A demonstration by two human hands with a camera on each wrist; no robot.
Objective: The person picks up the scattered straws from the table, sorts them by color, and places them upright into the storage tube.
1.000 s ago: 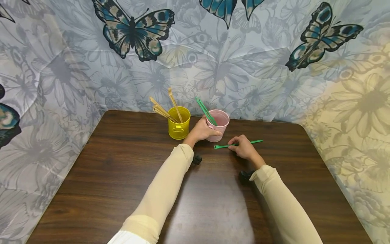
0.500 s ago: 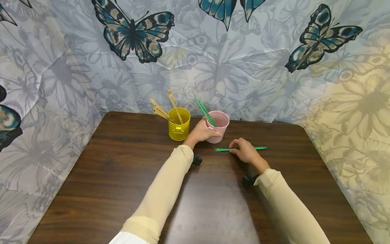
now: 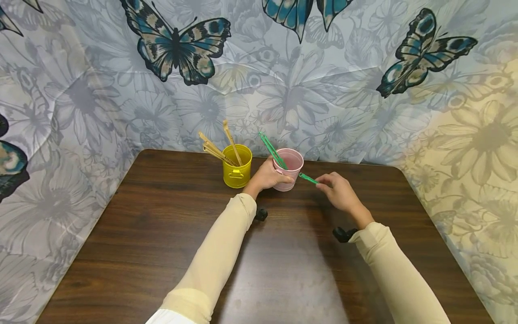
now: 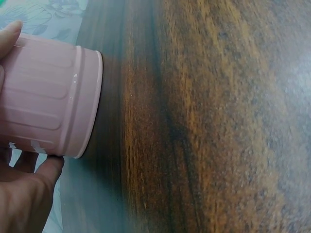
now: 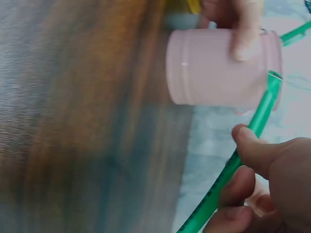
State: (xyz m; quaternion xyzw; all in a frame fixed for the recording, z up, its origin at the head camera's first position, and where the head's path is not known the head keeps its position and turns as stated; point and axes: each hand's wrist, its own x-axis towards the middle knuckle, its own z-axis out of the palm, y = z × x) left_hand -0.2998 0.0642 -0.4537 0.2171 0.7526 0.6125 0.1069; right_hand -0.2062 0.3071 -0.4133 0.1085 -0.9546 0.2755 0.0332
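My left hand (image 3: pixel 267 175) grips the side of a pink metal bucket (image 5: pixel 214 68), the thumb lying across its front. A pair of slim green sticks (image 3: pixel 270 147) leans out of the bucket to the left. Between thumb and fingers, my right hand (image 3: pixel 341 192) pinches another slim green stick (image 5: pixel 265 109) with a flattened end and dark marks along its length. That end points at the bucket and overlaps its side near the rim in the right wrist view. In the left wrist view, the bucket's base (image 4: pixel 90 102) shows beside the fingers.
Left of the pink bucket stands a yellow bucket (image 3: pixel 232 179) holding several tan sticks (image 3: pixel 214 147). Both buckets are near the back edge of the brown wooden table (image 3: pixel 154 216). A butterfly-patterned cloth (image 3: pixel 291 90) hangs close behind it.
My right hand has lifted the green stick off the table, turning its flattened end up toward the pink bucket. The left hand and both buckets have stayed put.
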